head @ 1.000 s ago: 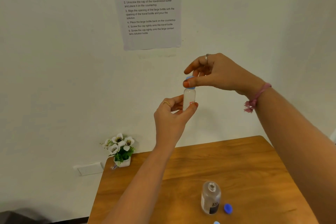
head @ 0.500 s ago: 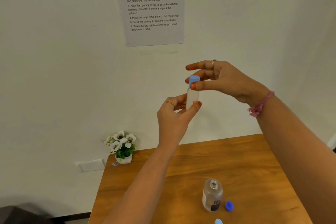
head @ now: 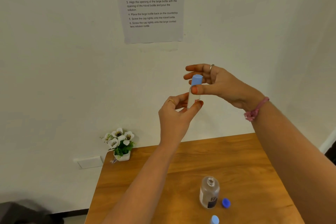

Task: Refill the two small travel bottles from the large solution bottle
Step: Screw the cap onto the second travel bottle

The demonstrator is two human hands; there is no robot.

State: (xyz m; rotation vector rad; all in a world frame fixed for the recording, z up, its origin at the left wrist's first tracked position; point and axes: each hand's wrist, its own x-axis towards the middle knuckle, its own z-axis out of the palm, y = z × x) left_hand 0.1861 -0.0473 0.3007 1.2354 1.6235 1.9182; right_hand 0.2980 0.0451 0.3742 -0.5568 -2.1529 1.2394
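On table (head: 236,160), open large bottle (head: 209,193), blue cap (head: 226,202)

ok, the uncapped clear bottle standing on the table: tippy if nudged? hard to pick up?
The clear plastic large solution bottle looks taller than wide and stands uncapped, so a high nudge would probably tip it and spill. It seems partly empty, likely light. Smooth walls may be slippery. Its dark blue round cap lies beside it.

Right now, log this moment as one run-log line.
left hand: holds travel bottle | right hand: pinches light-blue cap | large bottle: uncapped, on table
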